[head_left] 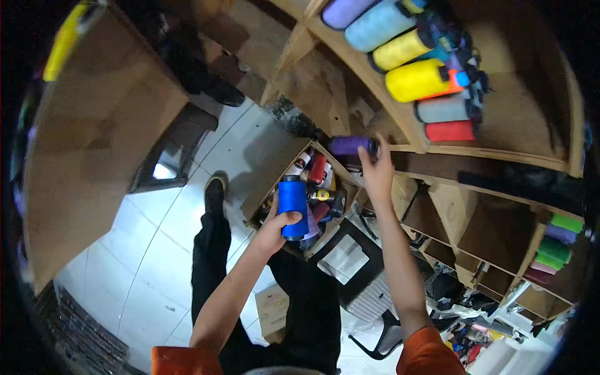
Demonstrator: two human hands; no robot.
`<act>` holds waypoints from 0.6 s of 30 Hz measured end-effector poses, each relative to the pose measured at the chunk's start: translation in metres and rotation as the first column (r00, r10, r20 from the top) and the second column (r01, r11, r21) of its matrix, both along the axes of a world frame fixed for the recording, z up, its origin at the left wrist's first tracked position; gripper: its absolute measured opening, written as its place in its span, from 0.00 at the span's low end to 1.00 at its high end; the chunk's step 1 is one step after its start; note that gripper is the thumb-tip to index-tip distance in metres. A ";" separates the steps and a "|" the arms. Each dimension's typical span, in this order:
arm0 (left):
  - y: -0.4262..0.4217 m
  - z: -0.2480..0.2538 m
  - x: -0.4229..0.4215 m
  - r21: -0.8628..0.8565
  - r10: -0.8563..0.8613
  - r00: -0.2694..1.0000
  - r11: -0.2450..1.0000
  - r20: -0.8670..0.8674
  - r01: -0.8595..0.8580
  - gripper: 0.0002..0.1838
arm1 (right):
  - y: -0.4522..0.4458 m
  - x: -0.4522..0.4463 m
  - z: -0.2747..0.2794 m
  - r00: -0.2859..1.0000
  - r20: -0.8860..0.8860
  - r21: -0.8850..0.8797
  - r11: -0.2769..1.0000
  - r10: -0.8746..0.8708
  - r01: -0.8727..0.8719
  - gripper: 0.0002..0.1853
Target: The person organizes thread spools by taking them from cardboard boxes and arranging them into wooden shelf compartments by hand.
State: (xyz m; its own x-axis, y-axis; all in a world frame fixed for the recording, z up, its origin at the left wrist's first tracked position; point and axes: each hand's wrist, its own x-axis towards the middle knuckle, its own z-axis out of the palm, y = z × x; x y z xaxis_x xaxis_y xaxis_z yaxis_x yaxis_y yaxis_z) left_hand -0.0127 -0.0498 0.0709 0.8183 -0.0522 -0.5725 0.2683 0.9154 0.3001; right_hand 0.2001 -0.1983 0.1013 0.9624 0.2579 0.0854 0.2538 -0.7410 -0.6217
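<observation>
My left hand (pixel 272 232) is wrapped round a blue thread spool (pixel 292 201), held upright above an open box (pixel 270 177). In that box lie several spools, among them a red spool (pixel 317 167) and a white spool (pixel 299 164). Farther right, my right hand (pixel 379 176) has its thumb and fingers about the dark end of a purple thread spool (pixel 347 145). The purple spool lies on its side at the edge of the shelving, just beyond the box; its underside is hidden.
Upper right, a wooden shelf (pixel 500 154) bears a row of spools, including a yellow spool (pixel 412 80). More compartments (pixel 494 225) run along the right. A wooden panel (pixel 100 144) stands at left. A chair (pixel 375 300) and a small carton (pixel 272 309) are near my legs.
</observation>
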 end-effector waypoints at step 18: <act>0.060 -0.115 0.053 -0.054 -0.020 0.997 0.998 0.068 0.024 0.43 | 0.014 0.258 -0.102 0.962 0.263 -0.545 0.810 -0.079 0.216 0.25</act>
State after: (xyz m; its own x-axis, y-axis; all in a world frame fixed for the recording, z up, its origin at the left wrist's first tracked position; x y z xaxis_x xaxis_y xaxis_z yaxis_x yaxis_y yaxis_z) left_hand 0.0403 0.0103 -0.0440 0.8535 -0.0999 -0.5115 0.2690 0.9250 0.2682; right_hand 0.4576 -0.1844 -0.0005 0.9665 0.1825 0.1803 0.1898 -0.9815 -0.0240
